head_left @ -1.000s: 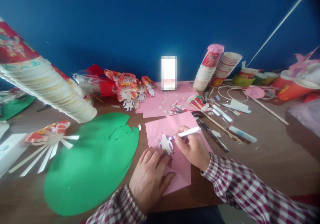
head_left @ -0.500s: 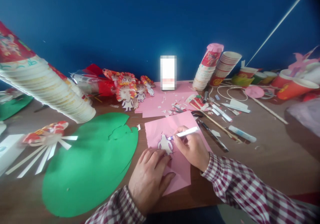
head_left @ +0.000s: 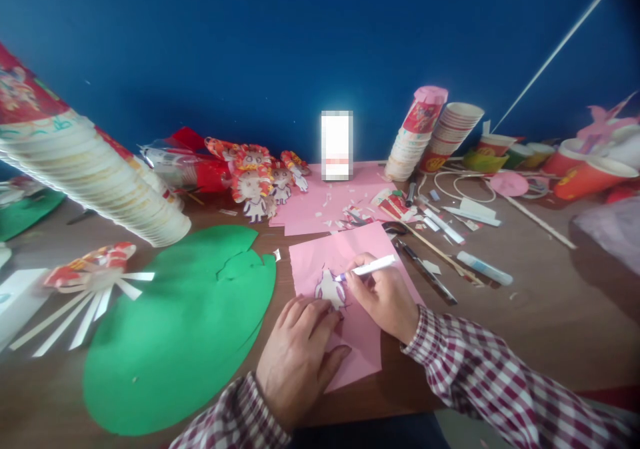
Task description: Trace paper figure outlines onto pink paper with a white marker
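My right hand [head_left: 383,295] pinches a white marker pen [head_left: 375,265], its purple tip at the upper right edge of a small white paper cutout [head_left: 328,287]. Purple lines run round the cutout, which lies on a sheet of pink paper [head_left: 360,245]. Fingers stretched out, my left hand [head_left: 303,352] rests flat on the pink sheet. Its fingertips reach the cutout's lower edge and hide part of it.
Left of the sheet lies a large green paper shape [head_left: 185,342]. A leaning stack of paper cups [head_left: 125,182] rises beyond it. Paper-doll cutouts [head_left: 255,182] stand at the back. Scissors [head_left: 395,227], a glue stick [head_left: 485,268] and a black pen [head_left: 425,270] lie to the right.
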Tool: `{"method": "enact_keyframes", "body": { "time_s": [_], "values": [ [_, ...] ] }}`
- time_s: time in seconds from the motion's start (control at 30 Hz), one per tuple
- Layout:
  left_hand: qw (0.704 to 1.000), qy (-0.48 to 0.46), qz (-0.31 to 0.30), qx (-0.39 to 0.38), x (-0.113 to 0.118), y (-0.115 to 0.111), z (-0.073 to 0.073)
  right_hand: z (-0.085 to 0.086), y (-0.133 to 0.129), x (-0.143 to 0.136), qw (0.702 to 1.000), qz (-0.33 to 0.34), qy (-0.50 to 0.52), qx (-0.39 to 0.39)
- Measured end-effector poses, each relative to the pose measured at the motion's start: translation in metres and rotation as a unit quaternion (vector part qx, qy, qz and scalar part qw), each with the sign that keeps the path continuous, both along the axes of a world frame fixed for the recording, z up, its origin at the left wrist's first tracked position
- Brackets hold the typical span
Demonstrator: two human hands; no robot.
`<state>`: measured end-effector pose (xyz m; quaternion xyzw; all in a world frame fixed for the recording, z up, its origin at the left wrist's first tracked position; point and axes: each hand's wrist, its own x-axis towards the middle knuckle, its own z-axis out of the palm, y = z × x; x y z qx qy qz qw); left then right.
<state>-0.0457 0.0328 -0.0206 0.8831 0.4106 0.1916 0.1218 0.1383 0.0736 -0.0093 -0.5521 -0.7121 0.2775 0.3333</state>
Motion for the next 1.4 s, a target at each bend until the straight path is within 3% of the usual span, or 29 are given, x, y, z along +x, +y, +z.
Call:
{"method": "enact_keyframes", "body": {
  "time_s": [1.4],
  "values": [
    [1.0, 0.006, -0.002, 0.002, -0.0001, 0.0008, -0.0006, 0.0002, -0.0012, 0.0004, 0.999, 0.03, 0.019, -0.009]
  ]
}}
